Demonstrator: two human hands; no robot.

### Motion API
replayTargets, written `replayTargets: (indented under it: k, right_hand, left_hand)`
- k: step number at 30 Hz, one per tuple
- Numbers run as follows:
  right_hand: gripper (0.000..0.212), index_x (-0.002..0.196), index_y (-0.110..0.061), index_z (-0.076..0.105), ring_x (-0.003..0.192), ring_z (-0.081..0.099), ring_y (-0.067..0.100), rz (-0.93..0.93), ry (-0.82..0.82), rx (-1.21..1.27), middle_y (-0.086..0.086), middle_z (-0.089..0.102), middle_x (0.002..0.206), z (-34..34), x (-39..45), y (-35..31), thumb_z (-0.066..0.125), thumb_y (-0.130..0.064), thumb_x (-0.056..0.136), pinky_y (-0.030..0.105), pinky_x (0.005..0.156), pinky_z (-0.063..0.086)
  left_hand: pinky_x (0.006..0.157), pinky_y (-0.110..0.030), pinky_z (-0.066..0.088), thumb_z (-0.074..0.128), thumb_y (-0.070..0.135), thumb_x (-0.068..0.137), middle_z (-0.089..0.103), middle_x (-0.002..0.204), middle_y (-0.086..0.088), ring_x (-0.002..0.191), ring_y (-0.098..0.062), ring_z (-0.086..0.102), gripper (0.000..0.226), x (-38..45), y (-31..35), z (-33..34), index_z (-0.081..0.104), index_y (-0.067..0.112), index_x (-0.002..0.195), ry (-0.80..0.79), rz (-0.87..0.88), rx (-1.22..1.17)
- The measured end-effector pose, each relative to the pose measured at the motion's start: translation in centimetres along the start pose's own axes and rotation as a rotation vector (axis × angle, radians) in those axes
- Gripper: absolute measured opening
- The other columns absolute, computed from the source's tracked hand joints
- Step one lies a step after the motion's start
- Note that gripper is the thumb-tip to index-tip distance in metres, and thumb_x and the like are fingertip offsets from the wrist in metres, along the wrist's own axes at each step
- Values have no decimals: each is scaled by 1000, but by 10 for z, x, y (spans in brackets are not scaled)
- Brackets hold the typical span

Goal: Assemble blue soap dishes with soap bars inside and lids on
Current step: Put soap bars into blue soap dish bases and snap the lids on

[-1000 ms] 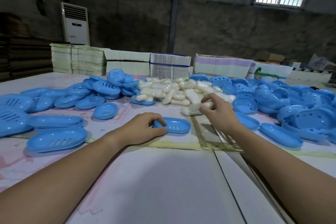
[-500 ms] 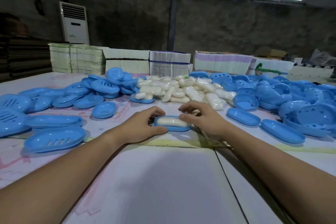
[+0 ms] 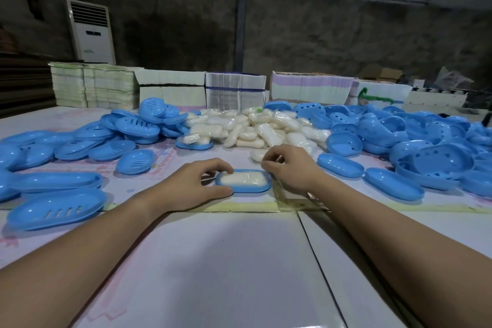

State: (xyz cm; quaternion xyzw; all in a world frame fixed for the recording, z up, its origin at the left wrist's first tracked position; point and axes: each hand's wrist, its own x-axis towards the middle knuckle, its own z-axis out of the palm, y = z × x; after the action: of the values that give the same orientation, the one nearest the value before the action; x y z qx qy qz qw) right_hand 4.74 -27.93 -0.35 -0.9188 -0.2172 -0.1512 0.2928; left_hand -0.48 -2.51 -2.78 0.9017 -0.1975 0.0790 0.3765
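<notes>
Blue soap dish (image 3: pixel 243 187) sits on the table (image 3: pixel 213 261) about mid-width, lid off, with a wrapped soap bar (image 3: pixel 242 177) lying inside. Left hand (image 3: pixel 195 185) grips the dish's left end, thumb at the near rim, fingers curled over the far rim. Right hand (image 3: pixel 288 168) hovers at the dish's right end, fingers curled; whether it pinches anything cannot be told. Loose soap pile (image 3: pixel 255 126) lies toward the far edge.

White table (image 3: pixel 218 269): blue dishes (image 3: pixel 57 208), wrapped soap bars (image 3: pixel 255 128), paper stacks (image 3: pixel 234 90).
</notes>
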Motion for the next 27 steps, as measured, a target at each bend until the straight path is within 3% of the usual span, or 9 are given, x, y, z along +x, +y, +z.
replayTargets:
  k: [3, 7, 11, 14, 18, 23, 25, 27]
  right_hand:
    - [26, 113, -29, 65, 105, 54, 20, 102, 102, -251, -2, 61, 113, -13, 7, 19, 58, -36, 89, 39, 88, 48]
    - [42, 130, -29, 52, 124, 37, 31, 315, 175, -564, 6, 49, 134, -35, 11, 57, 51, -42, 90, 47, 97, 36]
    - [47, 135, -25, 48, 135, 26, 36, 551, 120, -569, 12, 39, 145, -46, 13, 89, 44, -44, 93, 54, 105, 28]
    - [47, 132, -20, 51, 135, 26, 35, 640, 44, -520, 13, 44, 143, -47, 16, 99, 36, -45, 95, 57, 106, 25]
    - [46, 122, -14, 57, 134, 31, 35, 650, 28, -520, 16, 52, 135, -46, 18, 97, 35, -44, 95, 55, 105, 27]
    - [28, 108, -13, 66, 100, 55, 30, 446, 172, -426, 12, 64, 105, -46, 15, 93, 48, -29, 94, 43, 86, 49]
    - [30, 115, -15, 66, 107, 52, 31, 447, 167, -413, 13, 62, 111, -44, 17, 91, 47, -26, 94, 44, 89, 49]
    - [38, 129, -22, 59, 125, 40, 35, 499, 96, -432, 13, 51, 132, -43, 19, 91, 41, -30, 96, 48, 98, 40]
  left_hand:
    - [87, -3, 43, 76, 39, 86, 63, 119, 24, 114, 1, 58, 29, -1, 2, 0, 63, 49, 111, -26, 19, 13]
    - [85, 1, 40, 76, 39, 87, 63, 120, 25, 115, 3, 57, 29, -2, 3, 0, 63, 50, 110, -30, 22, 3]
    - [85, 2, 40, 76, 40, 86, 63, 121, 25, 116, 3, 57, 29, -1, 2, 0, 63, 53, 109, -33, 23, 7]
    - [87, 0, 41, 75, 42, 86, 62, 123, 27, 118, 3, 56, 29, -2, 1, 0, 62, 54, 109, -47, 26, 8]
    - [87, 1, 40, 75, 43, 86, 61, 122, 30, 118, 6, 55, 30, -1, 0, 0, 63, 53, 111, -53, 23, 2]
    - [86, 2, 40, 75, 42, 86, 61, 121, 30, 117, 10, 54, 30, -1, 1, -1, 63, 51, 113, -53, 29, 7]
    - [86, 2, 40, 74, 44, 86, 61, 122, 30, 115, 14, 53, 31, -2, 1, -1, 62, 52, 113, -57, 28, 17]
    - [86, 2, 40, 75, 44, 86, 61, 123, 30, 114, 15, 52, 31, -2, 1, -2, 62, 53, 114, -59, 24, 17]
